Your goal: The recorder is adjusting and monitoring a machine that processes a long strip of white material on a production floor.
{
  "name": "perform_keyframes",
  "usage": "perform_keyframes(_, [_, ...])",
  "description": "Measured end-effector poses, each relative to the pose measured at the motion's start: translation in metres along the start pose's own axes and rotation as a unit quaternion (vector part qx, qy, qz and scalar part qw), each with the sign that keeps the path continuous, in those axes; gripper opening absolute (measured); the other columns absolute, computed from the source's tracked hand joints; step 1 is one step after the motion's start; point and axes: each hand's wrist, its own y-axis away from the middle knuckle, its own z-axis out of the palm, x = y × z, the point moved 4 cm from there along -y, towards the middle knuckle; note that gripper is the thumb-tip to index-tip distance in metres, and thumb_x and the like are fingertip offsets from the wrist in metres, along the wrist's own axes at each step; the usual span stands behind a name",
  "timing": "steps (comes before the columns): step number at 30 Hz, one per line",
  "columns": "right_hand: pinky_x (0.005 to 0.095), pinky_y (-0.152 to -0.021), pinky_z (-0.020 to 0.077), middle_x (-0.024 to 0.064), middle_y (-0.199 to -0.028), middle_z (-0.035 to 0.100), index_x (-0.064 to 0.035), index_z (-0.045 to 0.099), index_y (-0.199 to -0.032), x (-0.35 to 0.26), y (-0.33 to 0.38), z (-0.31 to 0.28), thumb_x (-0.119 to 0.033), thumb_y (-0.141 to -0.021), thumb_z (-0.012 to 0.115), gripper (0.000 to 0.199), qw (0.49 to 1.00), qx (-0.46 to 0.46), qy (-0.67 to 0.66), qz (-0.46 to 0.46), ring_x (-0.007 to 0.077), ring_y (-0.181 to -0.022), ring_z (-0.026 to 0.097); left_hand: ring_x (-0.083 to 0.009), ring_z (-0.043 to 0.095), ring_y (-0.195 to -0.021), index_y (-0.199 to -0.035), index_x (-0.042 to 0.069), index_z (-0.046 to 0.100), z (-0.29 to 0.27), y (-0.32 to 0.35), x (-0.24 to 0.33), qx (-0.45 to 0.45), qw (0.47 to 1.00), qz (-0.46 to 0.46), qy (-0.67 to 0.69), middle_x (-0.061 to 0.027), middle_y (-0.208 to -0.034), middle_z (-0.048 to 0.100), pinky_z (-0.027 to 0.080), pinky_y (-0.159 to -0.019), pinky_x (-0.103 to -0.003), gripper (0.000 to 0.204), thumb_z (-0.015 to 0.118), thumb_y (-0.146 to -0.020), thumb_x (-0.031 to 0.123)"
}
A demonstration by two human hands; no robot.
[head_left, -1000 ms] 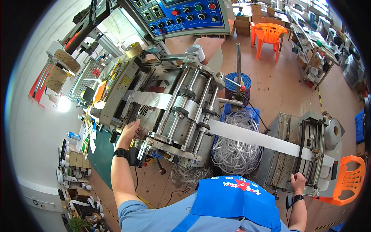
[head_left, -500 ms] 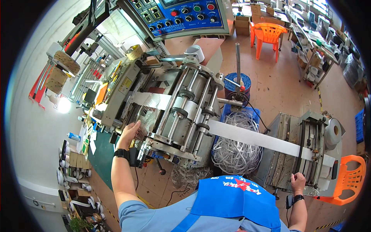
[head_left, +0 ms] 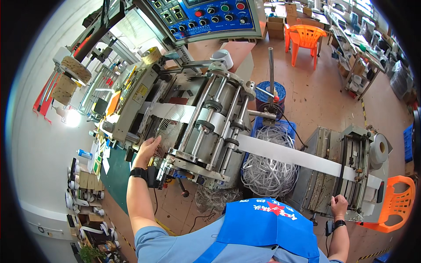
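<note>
At the near left end of the roller machine, my left hand is closed at the edge of a clear, notched strip of film. The fingertips meet the film, though the exact grip is partly hidden. A white paper web runs through the rollers and across to the feed unit on the right. My right hand rests at the near edge of that unit, fingers curled beside the lower end of a black bar. What lies inside those fingers cannot be seen.
Between the two units stands a blue crate heaped with white strip waste. A control panel hangs above the machine. An orange chair is close on the right, and a paper roll sits behind the feed unit.
The notched film by my left hand has shifted slightly and its curve looks different. Both hands stay in nearly the same places.
</note>
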Motion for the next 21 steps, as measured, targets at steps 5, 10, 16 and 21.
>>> perform_keyframes(5, [0.0418, -0.059, 0.0453, 0.013, -0.065, 0.056, -0.0036, 0.053, -0.066, 0.0, 0.0, -0.001, -0.019, -0.079, 0.068, 0.026, 1.0, -0.001, 0.0, 0.005, 0.0316, -0.061, 0.057, -0.0108, 0.055, -0.075, -0.094, 0.0, 0.064, -0.004, -0.003, 0.002, -0.003, 1.0, 0.0, 0.012, -0.0012, -0.083, 0.062, 0.044, -0.069, -0.026, 0.049, 0.061, -0.092, 0.048])
perform_keyframes(10, [0.0418, -0.06, 0.0457, 0.0131, -0.065, 0.056, -0.0038, 0.053, -0.066, 0.002, 0.001, 0.0, -0.02, -0.079, 0.068, 0.026, 1.0, -0.002, 0.01, 0.019, 0.0321, -0.062, 0.057, -0.0153, 0.06, -0.079, -0.095, -0.001, 0.063, -0.011, -0.025, 0.013, -0.055, 0.998, -0.027, -0.017, -0.006, -0.083, 0.065, 0.048, -0.072, -0.029, 0.049, 0.059, -0.092, 0.048])
perform_keyframes(16, [0.0419, -0.06, 0.0461, 0.0132, -0.066, 0.056, -0.0039, 0.053, -0.067, 0.004, 0.002, 0.002, -0.02, -0.08, 0.068, 0.026, 1.0, 0.01, 0.012, 0.012, 0.0323, -0.063, 0.057, -0.0286, 0.067, -0.081, -0.102, 0.0, 0.063, 0.01, -0.071, 0.066, 0.058, 0.964, 0.17, -0.198, -0.0171, -0.088, 0.069, 0.052, -0.076, -0.037, 0.042, 0.058, -0.092, 0.041])
perform_keyframes(21, [0.042, -0.061, 0.0462, 0.0135, -0.066, 0.056, -0.004, 0.053, -0.067, 0.006, 0.002, 0.004, -0.021, -0.08, 0.068, 0.026, 1.0, 0.012, 0.021, 0.017, 0.0324, -0.063, 0.057, -0.0399, 0.066, -0.082, -0.107, 0.004, 0.067, 0.04, -0.095, 0.104, 0.113, 0.902, 0.364, -0.203, -0.022, -0.092, 0.069, 0.053, -0.077, -0.042, 0.033, 0.057, -0.09, 0.03])
